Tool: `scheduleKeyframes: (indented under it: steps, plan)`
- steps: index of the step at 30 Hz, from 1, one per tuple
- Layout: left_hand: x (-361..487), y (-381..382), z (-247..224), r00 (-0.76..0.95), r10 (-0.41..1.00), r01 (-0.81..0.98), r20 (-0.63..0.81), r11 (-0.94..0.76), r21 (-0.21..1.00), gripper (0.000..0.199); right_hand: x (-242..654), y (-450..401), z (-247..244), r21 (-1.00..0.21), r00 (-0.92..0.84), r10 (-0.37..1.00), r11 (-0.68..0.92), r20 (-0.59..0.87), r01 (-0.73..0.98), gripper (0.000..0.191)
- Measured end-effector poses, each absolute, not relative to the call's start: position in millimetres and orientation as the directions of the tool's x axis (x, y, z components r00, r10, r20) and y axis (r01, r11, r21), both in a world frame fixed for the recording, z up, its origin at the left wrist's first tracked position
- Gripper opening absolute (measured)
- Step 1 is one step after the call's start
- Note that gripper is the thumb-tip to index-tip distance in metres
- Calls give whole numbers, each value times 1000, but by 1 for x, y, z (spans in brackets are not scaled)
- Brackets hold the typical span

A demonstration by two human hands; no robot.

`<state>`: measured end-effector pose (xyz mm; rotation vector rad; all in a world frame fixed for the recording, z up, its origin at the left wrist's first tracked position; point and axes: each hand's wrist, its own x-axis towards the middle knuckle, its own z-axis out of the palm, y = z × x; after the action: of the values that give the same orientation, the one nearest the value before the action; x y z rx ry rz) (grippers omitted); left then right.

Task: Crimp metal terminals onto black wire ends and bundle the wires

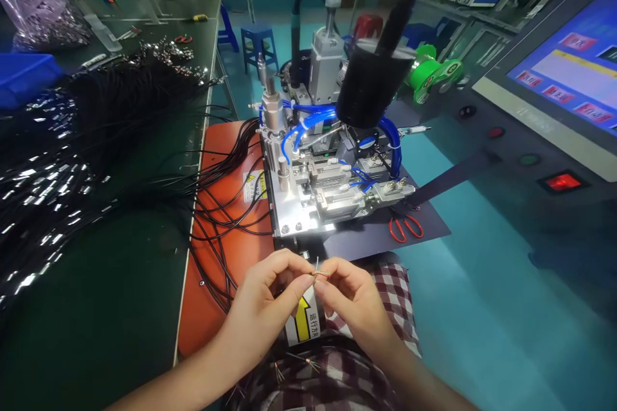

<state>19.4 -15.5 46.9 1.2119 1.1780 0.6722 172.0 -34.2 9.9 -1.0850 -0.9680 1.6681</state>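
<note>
My left hand (277,292) and my right hand (349,292) meet in front of the machine, thumbs and forefingers pinched together. Between them are thin stripped wires (322,273), one pale strand pointing up and others lying toward the right fingers. The rest of that cable is hidden by my hands. On my lap lie black cables with fanned, coloured wire ends (311,363). Just beyond my hands stands the metal machine (332,199) with blue air tubes. Below my fingers shows a white label with a yellow arrow (302,324).
Black cables (207,183) run from a large bundle on the dark table (96,308) across the orange board (216,148) at left. Red-handled scissors (405,229) lie right of the machine. A control screen (573,70) and a green spool (431,74) stand at right.
</note>
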Motion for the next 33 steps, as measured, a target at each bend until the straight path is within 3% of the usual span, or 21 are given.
scheduleKeyframes:
  steps: [5,15,25,33]
  plan:
    - [21,-14,48,294,878,149,-377,348,926,15,177,-32,10,-929,-178,958,-265,-223,-260,17]
    - [19,-17,47,354,811,-80,-466,522,849,17,165,-34,9,-936,-121,965,-255,-232,-242,21]
    - [20,-15,39,265,756,-49,-598,630,775,23,169,-31,16,-974,-128,970,-218,-208,-68,19]
    - [19,-15,40,283,750,-38,-597,631,775,23,173,-24,8,-904,-162,953,-297,-258,-308,21]
